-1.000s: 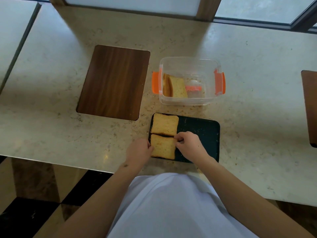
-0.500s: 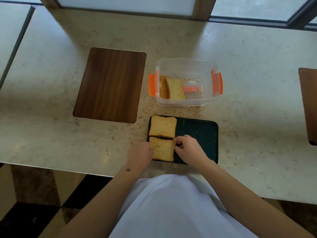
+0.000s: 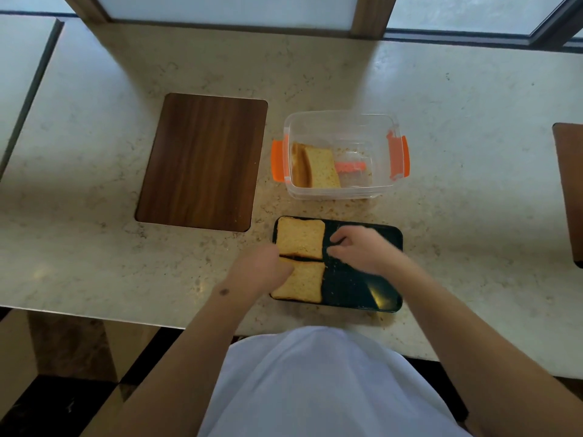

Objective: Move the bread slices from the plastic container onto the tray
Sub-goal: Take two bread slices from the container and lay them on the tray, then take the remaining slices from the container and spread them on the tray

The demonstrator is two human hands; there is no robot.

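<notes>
Both hands have lifted off the near slice (image 3: 301, 283) on the tray (image 3: 362, 291): right hand (image 3: 356, 249) loosely curled and empty, left hand (image 3: 265, 268) blurred (its fingers cannot be made out). Remaining slices (image 3: 318, 167) stand on edge at the left end of the plastic container (image 3: 344, 121), straight ahead beyond the tray on the bench (image 3: 473, 184), nearer the right hand.

A dark rectangular tray (image 3: 362, 291) is lying flat near the counter's front edge. Two golden-brown bread slices are lying flat on its left part, the far slice (image 3: 301, 237) and the near slice (image 3: 304, 283) sitting edge to edge with a thin dark gap between them. Just behind the tray, a clear plastic container (image 3: 342, 121) with orange side clips is standing open, holding more bread slices (image 3: 317, 167) leaning against its left wall, crumbs showing on its floor.
</notes>
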